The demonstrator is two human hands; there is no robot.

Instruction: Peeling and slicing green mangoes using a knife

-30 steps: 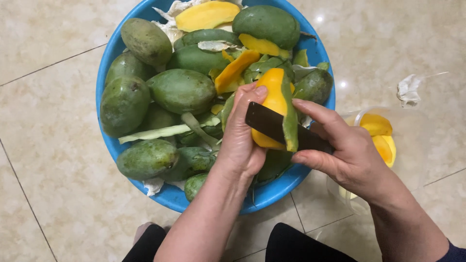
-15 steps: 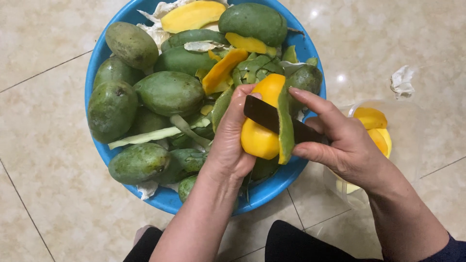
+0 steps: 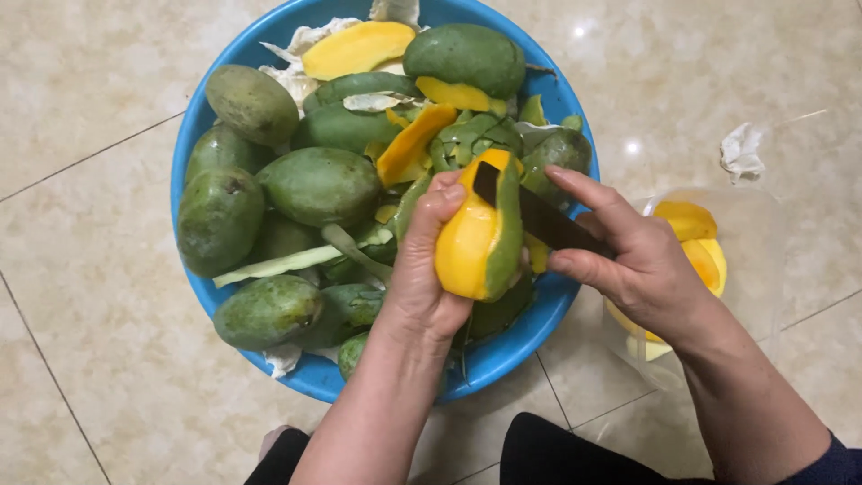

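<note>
Beige tiled floor, blue basin [image 3: 193,171] of green mangoes. Left hand [image 3: 422,278] grips half-peeled mango [image 3: 469,242] at centre frame, fingers closed; right hand [image 3: 642,265] clasps knife [image 3: 530,214]. Judgement: keep blade shallow, thumb clear.

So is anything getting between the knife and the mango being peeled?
Nothing visible. The left hand grips the half-peeled mango over the blue basin, and the right hand lays the knife straight against it. Only a loosened strip of green peel hangs beside the blade.
</note>
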